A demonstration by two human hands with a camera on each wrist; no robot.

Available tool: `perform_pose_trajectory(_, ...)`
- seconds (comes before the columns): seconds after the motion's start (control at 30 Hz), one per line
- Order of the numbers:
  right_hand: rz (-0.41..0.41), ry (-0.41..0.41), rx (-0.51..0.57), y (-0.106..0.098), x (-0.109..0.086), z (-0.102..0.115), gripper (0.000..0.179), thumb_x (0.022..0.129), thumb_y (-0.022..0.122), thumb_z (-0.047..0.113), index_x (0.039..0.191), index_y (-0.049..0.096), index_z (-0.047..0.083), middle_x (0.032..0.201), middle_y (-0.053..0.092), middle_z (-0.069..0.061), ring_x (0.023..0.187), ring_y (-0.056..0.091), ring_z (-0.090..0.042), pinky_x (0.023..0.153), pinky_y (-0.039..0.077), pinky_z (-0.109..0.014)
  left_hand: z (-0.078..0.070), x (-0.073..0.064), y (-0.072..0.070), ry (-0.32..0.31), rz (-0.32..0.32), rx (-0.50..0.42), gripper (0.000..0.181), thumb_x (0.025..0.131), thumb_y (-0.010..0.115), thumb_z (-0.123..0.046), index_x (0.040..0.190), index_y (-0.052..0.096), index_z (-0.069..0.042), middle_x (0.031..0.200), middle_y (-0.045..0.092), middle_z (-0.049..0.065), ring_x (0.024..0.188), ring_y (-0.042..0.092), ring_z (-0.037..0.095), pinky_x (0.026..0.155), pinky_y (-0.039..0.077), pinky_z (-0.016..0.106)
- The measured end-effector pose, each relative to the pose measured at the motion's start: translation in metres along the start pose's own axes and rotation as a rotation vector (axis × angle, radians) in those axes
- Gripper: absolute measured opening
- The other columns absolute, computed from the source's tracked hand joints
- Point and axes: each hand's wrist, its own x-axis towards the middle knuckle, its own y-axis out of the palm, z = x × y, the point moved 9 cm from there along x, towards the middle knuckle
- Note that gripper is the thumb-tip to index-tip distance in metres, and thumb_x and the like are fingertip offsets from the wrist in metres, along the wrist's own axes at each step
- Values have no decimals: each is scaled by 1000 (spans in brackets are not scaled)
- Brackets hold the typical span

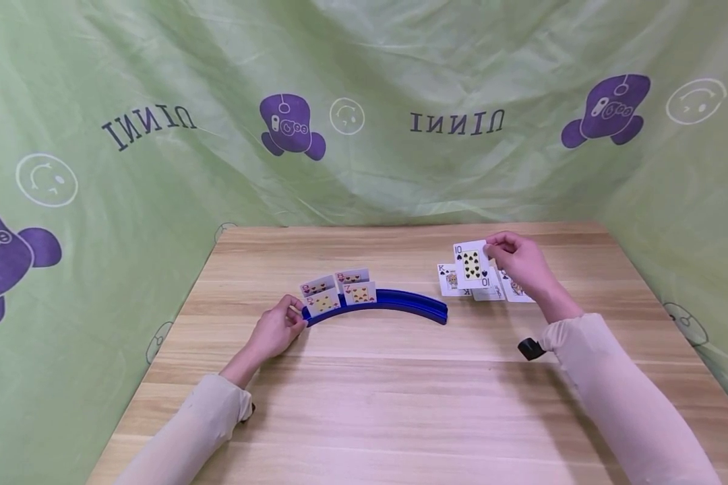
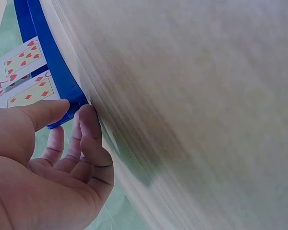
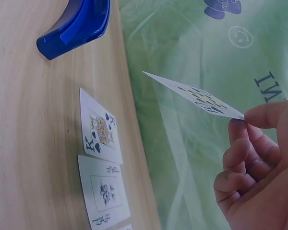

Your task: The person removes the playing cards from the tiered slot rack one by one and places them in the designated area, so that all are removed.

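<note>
My right hand (image 1: 520, 265) pinches a ten of spades (image 1: 472, 265) by its edge, raised above the cards on the table. In the right wrist view that card (image 3: 197, 97) is tilted, its edge between thumb and fingers. My left hand (image 1: 276, 328) pinches the left end of a curved blue card holder (image 1: 409, 304); thumb and fingers grip that end in the left wrist view. Cards stand in two rows at the holder's left part, including a seven of hearts (image 1: 360, 294) and a diamonds card (image 1: 323, 302) in front.
Below the raised card lie a king of spades (image 1: 451, 280), a joker (image 3: 104, 191) and another face card (image 1: 514, 287), partly hidden by my right hand. The wooden table (image 1: 364, 404) is bordered at its back and sides by a green printed cloth (image 1: 376, 182).
</note>
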Motion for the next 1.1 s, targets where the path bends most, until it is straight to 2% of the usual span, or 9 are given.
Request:
perform_pose_trajectory(0.2,7,8,12,-7,1,-6,38,100,58,27,125,58,0,82,61,14,73,56,-8,64,47,-22,1,1,1,-2,1,4,26,90,69,-11,112,54,-10,95,71,7,79,65,17,75,51,35)
perform_pose_trajectory(0.43,-29,-9,38,-19,1,-12,34,99,59,23,121,58,-3,77,60,15,68,52,-5,61,45,-23,1,0,2,-1,8,2,26,90,69,-11,112,54,-10,94,70,7,79,65,17,74,50,34)
perform_pose_trajectory(0.73,-52,15,-23,-35,1,-26,36,100,58,24,123,58,-3,77,59,18,68,53,-6,59,45,-23,-2,0,0,9,0,9,26,90,69,-12,112,54,-10,95,70,7,80,65,18,75,51,36)
perform_pose_trajectory(0.9,-59,44,-52,-43,2,-35,38,100,58,27,125,58,-2,82,60,20,72,55,-4,63,48,-21,-3,-1,-1,11,1,12,26,91,69,-12,112,54,-10,94,70,7,79,65,17,74,50,35)
perform_pose_trajectory(1.1,-78,65,-77,-52,1,-45,39,100,57,28,126,57,-1,85,60,16,72,54,-3,63,48,-22,-3,-1,0,12,0,4,26,90,69,-12,111,54,-10,94,70,7,78,64,17,73,50,34)
